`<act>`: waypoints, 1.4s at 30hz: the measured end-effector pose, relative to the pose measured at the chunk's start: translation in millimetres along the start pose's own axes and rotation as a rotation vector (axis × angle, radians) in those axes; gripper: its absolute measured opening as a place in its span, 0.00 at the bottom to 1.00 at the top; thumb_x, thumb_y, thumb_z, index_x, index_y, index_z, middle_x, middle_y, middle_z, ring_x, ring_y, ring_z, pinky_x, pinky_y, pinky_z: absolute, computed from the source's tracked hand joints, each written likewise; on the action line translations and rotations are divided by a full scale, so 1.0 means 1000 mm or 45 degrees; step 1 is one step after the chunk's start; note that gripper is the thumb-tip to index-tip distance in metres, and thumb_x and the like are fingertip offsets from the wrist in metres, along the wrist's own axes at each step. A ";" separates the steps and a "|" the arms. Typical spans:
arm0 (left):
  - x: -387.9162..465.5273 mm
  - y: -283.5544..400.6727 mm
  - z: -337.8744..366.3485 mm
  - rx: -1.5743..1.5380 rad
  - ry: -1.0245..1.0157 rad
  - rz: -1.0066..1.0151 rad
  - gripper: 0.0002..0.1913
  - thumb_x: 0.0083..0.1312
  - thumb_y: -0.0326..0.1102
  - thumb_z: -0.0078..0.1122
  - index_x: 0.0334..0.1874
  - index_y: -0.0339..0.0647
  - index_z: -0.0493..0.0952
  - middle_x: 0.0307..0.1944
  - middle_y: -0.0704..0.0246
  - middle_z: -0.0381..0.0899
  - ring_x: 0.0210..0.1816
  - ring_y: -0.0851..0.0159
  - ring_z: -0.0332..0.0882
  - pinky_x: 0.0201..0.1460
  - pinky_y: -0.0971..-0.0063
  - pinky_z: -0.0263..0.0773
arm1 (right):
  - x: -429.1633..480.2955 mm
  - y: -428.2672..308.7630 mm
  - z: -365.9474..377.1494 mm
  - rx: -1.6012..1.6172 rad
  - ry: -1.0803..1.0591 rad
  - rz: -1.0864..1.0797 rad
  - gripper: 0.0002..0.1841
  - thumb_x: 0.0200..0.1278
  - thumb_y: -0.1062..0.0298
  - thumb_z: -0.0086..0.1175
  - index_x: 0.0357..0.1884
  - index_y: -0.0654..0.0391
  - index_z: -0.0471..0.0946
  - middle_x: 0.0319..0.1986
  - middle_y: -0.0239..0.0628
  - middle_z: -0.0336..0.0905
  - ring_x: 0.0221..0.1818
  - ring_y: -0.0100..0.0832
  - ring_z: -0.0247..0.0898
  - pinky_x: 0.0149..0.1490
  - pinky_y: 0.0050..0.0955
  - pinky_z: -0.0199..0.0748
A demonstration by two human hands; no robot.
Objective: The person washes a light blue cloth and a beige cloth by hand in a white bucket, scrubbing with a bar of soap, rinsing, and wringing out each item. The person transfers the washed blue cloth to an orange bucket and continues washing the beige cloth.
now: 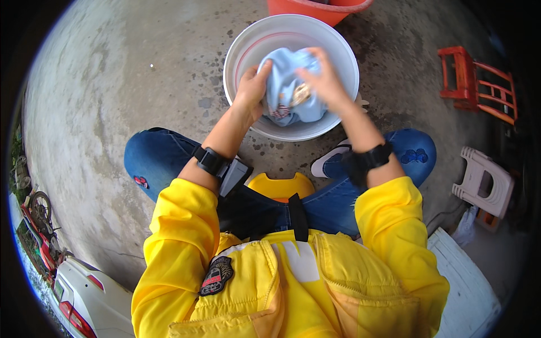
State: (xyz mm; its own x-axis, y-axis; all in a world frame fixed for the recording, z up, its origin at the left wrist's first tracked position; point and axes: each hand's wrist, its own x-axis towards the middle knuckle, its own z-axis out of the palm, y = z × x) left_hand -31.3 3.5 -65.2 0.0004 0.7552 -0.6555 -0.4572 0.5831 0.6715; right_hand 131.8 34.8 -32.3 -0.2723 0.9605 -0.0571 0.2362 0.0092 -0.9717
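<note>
A light blue cloth garment (284, 69) with a printed or embroidered patch is bunched up inside a round, pale metal basin (241, 46). My left hand (252, 86) grips the garment's left side, thumb on top. Over its right side is my right hand (325, 80), blurred, with thumb and fingers spread against the fabric. Whether those right fingers pinch the cloth is unclear. Both forearms reach over the basin's near rim, and the garment hides most of the basin's bottom.
An orange-red plastic tub (325, 12) stands just beyond the basin. To the right are a red wooden chair (477, 84) and a pale plastic stool (486, 181). A yellow seat (279, 186) shows between my legs. Damp spots mark the concrete floor (127, 84). A white car (88, 295) is at lower left.
</note>
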 end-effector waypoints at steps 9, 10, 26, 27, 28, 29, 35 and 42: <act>-0.032 0.000 0.031 0.007 0.083 0.045 0.19 0.74 0.44 0.39 0.39 0.33 0.75 0.32 0.64 0.77 0.31 0.66 0.78 0.31 0.71 0.74 | -0.019 -0.010 0.046 -0.468 0.226 -0.107 0.21 0.64 0.52 0.51 0.30 0.64 0.80 0.24 0.59 0.78 0.31 0.57 0.77 0.40 0.46 0.75; -0.023 0.007 0.028 -0.237 0.023 -0.080 0.17 0.73 0.42 0.44 0.41 0.33 0.76 0.31 0.65 0.78 0.31 0.66 0.78 0.32 0.71 0.74 | -0.015 -0.012 0.040 -0.481 0.171 -0.035 0.23 0.63 0.49 0.51 0.33 0.65 0.80 0.26 0.60 0.78 0.33 0.58 0.78 0.42 0.46 0.75; 0.108 -0.046 -0.003 0.034 0.119 -0.543 0.12 0.66 0.35 0.49 0.48 0.35 0.74 0.43 0.57 0.78 0.45 0.58 0.79 0.49 0.63 0.75 | 0.071 0.067 0.011 -1.126 -0.548 0.463 0.15 0.61 0.62 0.54 0.49 0.55 0.79 0.51 0.47 0.78 0.53 0.48 0.74 0.52 0.40 0.73; 0.101 -0.038 0.000 -0.094 0.088 -0.563 0.12 0.67 0.35 0.48 0.46 0.34 0.74 0.43 0.57 0.78 0.45 0.58 0.79 0.50 0.62 0.75 | 0.069 0.054 0.010 -0.926 -0.344 0.419 0.15 0.61 0.62 0.52 0.49 0.54 0.78 0.51 0.46 0.77 0.52 0.50 0.74 0.53 0.41 0.73; 0.086 -0.036 -0.001 -0.153 0.126 -0.332 0.14 0.69 0.36 0.48 0.50 0.34 0.71 0.44 0.58 0.78 0.43 0.58 0.80 0.48 0.60 0.77 | 0.055 0.044 0.010 -0.597 -0.354 0.258 0.15 0.61 0.59 0.54 0.46 0.56 0.77 0.46 0.49 0.79 0.49 0.53 0.74 0.51 0.42 0.72; 0.081 -0.026 0.004 -0.212 0.037 -0.333 0.16 0.72 0.40 0.47 0.54 0.35 0.68 0.45 0.60 0.77 0.41 0.58 0.81 0.45 0.58 0.78 | 0.041 0.035 0.016 -0.566 -0.304 -0.003 0.16 0.62 0.55 0.55 0.44 0.56 0.75 0.41 0.51 0.79 0.46 0.54 0.74 0.50 0.43 0.72; 0.022 0.017 0.012 -0.189 -0.173 -0.406 0.23 0.73 0.56 0.42 0.52 0.44 0.75 0.43 0.66 0.82 0.39 0.61 0.82 0.46 0.57 0.78 | 0.013 0.013 0.009 -0.532 0.047 0.166 0.27 0.62 0.44 0.55 0.47 0.61 0.71 0.40 0.55 0.77 0.43 0.52 0.76 0.47 0.44 0.73; -0.045 0.099 -0.033 0.711 -0.151 0.359 0.27 0.57 0.45 0.70 0.51 0.30 0.76 0.42 0.59 0.81 0.43 0.62 0.81 0.44 0.72 0.79 | 0.007 -0.007 -0.089 0.625 -0.203 0.221 0.13 0.67 0.60 0.55 0.46 0.58 0.78 0.43 0.32 0.80 0.45 0.23 0.74 0.52 0.23 0.70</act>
State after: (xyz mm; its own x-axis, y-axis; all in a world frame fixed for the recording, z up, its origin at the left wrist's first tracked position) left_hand -105.7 17.2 19.6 0.0604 0.9120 -0.4058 0.0782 0.4009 0.9128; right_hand 211.4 66.1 -5.0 -0.4154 0.8818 -0.2234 -0.1626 -0.3136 -0.9355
